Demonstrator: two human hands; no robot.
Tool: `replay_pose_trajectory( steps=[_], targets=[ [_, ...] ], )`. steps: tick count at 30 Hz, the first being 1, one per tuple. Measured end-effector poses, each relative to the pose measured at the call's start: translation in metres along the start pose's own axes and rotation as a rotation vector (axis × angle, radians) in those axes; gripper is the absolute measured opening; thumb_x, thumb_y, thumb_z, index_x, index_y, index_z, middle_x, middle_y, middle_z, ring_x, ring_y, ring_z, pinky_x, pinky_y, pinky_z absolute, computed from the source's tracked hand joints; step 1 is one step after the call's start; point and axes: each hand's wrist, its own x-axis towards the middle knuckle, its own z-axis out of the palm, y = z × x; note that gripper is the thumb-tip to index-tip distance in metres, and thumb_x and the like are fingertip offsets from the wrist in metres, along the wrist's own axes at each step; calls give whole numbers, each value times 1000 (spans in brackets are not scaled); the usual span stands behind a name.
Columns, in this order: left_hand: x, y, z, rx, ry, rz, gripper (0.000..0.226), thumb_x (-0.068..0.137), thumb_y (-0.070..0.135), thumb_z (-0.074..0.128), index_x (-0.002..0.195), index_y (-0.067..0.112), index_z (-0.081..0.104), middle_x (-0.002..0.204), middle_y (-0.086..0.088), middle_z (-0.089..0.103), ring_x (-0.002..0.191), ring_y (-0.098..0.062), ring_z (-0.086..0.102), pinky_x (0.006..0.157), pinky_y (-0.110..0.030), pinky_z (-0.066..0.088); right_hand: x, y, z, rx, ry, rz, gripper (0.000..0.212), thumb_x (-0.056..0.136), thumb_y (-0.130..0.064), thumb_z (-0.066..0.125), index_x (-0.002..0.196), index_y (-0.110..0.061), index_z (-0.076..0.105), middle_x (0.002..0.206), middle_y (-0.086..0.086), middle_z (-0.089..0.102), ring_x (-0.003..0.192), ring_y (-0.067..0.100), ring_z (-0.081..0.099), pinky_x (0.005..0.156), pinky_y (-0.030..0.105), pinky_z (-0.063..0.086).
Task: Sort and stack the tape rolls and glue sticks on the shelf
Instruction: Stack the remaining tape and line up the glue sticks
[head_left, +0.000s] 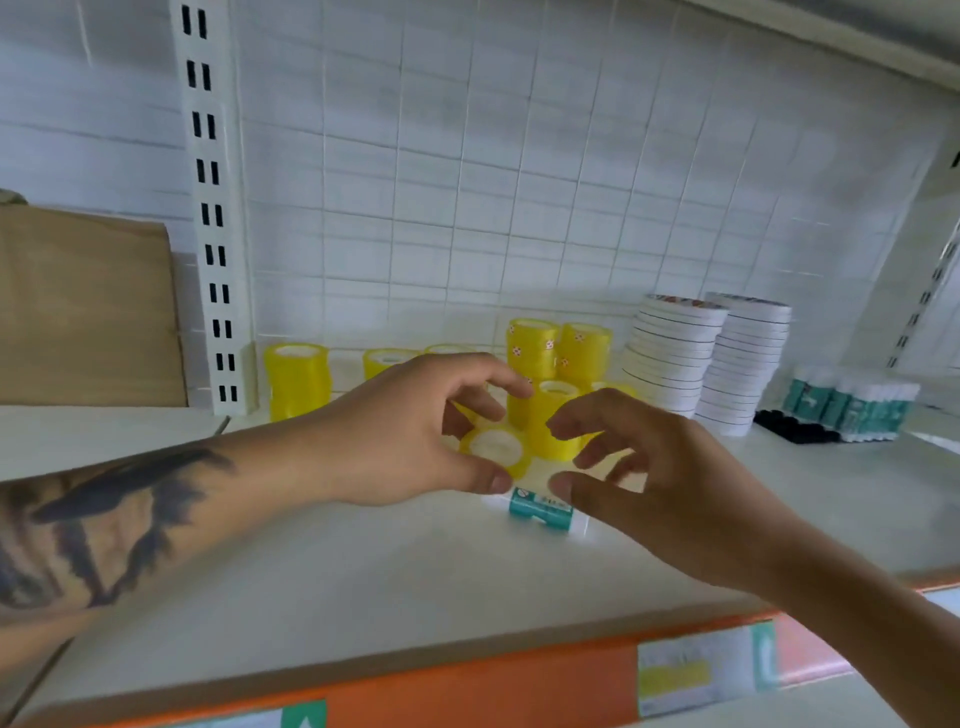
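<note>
My left hand (410, 431) pinches a small yellow tape roll (496, 448) between thumb and curled fingers, just above the shelf (322, 571). The roll's white core is tipped toward me. My right hand (654, 473) hovers beside it with fingers spread and loosely bent, holding nothing; its fingertips are near a yellow stack (553, 415). A teal-and-white glue stick (540, 512) lies on its side under both thumbs. More yellow rolls stand behind in stacks (558, 345), with one stack at the left (296, 379). Upright glue sticks (852, 402) are grouped at the far right.
Two tall stacks of flat white tape rolls (711, 358) stand right of the yellow ones. A brown cardboard box (88, 306) sits on the neighbouring shelf at the left, past a slotted white upright (213, 218). A wire grid backs the shelf. An orange price rail (467, 686) runs along the front edge.
</note>
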Motion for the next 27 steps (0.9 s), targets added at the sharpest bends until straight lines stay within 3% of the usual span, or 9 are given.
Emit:
replay_pose_trajectory(
  steps=[4,8,10,12,15,18,22,27],
  targets=[
    [11,14,6,-120,-5,29,67,71,19,94,122,49,63,118,10,66,99,-14,71,97,-40,57,6,7,-9,61,-19,-41,23,88,-40,75,110,-44,67,112,-25,67,106,2,63,81,24,54],
    [20,24,14,-175,12,46,65,71,18,93,120,50,64,116,8,67,99,-19,71,97,-41,58,7,16,-15,162,-46,-48,17,88,-35,77,104,-38,72,106,-20,69,106,4,63,83,24,53],
    [23,24,21,-189,38,36,65,68,28,94,120,52,63,117,9,67,100,-14,71,97,-37,58,7,23,-22,212,-51,-13,15,85,-34,81,98,-36,74,100,-17,71,102,4,65,82,23,54],
    [24,19,30,-133,86,-11,66,64,52,93,121,54,59,117,13,66,106,-9,69,99,-36,56,11,33,-30,248,-11,31,15,81,-32,84,93,-34,76,92,-17,72,88,1,67,71,18,51],
    [20,5,40,116,54,-83,66,65,73,78,124,51,58,117,26,63,114,6,60,102,-29,50,27,59,-41,244,198,136,16,78,-36,87,89,-39,75,83,-12,74,73,-1,65,59,15,43],
    [15,-3,49,326,-54,-68,46,77,65,76,118,47,65,115,30,63,112,9,56,98,-23,47,46,84,-41,90,305,237,17,77,-43,85,88,-45,72,86,-6,72,80,2,63,58,23,41],
    [13,-9,55,326,-33,-81,24,88,55,71,109,45,70,105,23,66,100,-1,61,87,-29,50,60,107,-36,78,289,298,20,78,-38,86,92,-38,72,95,-9,73,86,10,66,67,25,45],
    [11,-15,59,355,-39,-56,20,92,54,67,108,43,70,102,17,66,94,-6,62,83,-37,52,63,118,-32,73,250,304,22,79,-44,84,96,-37,72,104,-14,72,97,9,66,74,28,49]
  ],
)
